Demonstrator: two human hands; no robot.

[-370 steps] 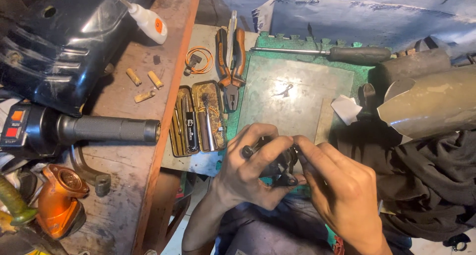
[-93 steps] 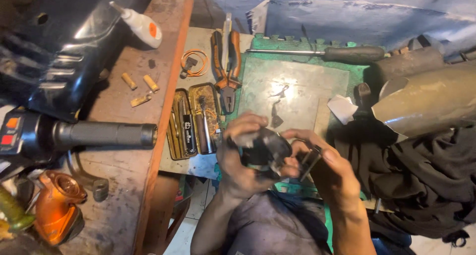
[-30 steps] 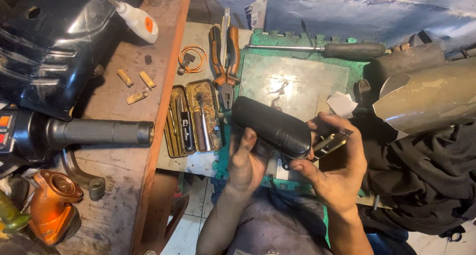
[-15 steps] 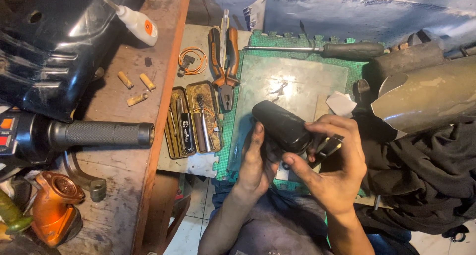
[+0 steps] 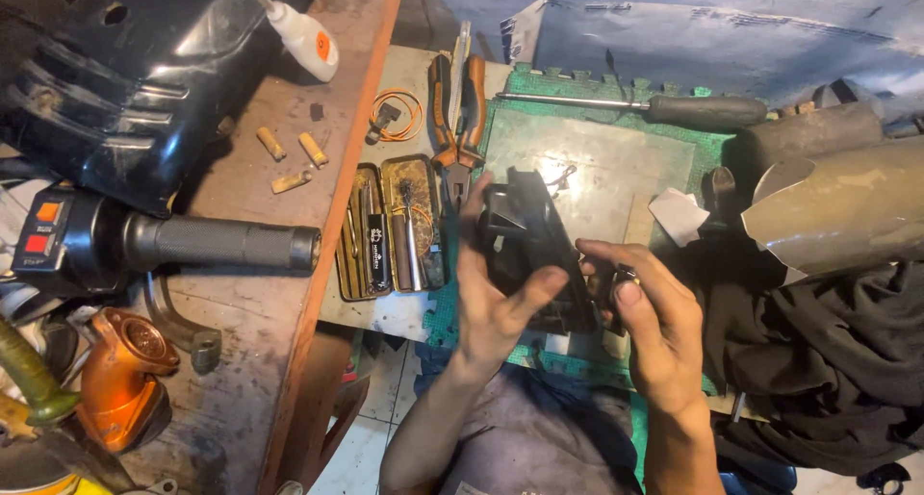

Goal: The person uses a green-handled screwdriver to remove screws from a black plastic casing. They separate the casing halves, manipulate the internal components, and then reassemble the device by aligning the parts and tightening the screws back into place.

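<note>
I have the black plastic housing (image 5: 527, 250) up off the desk, held between both hands above the green mat (image 5: 717, 153) and the metal plate (image 5: 602, 173) lying on it. My left hand (image 5: 496, 298) wraps it from the near side, fingers closed around its lower body with the thumb pressed across its face. My right hand (image 5: 654, 317) sits at its right edge, fingers curled in against it; something small and metallic shows between those fingertips, but I cannot tell what it is or whether it belongs to the housing. The risk, as I judge it, lies in that small piece: if my right fingers loosen, it could drop into the dark cloth (image 5: 818, 360) beside my wrist or through the gap beside the mat to the tiled floor (image 5: 361, 447), and be hard to find. The housing is also tilted with only the thumb holding its face, so a twist could slip it down onto the plate. To the left, the open tin of small tools (image 5: 390, 230) and the orange-handled pliers (image 5: 457, 105) lie close, so a careless elbow could scatter them. The long screwdriver (image 5: 664, 105) lies well apart at the far edge.
</note>
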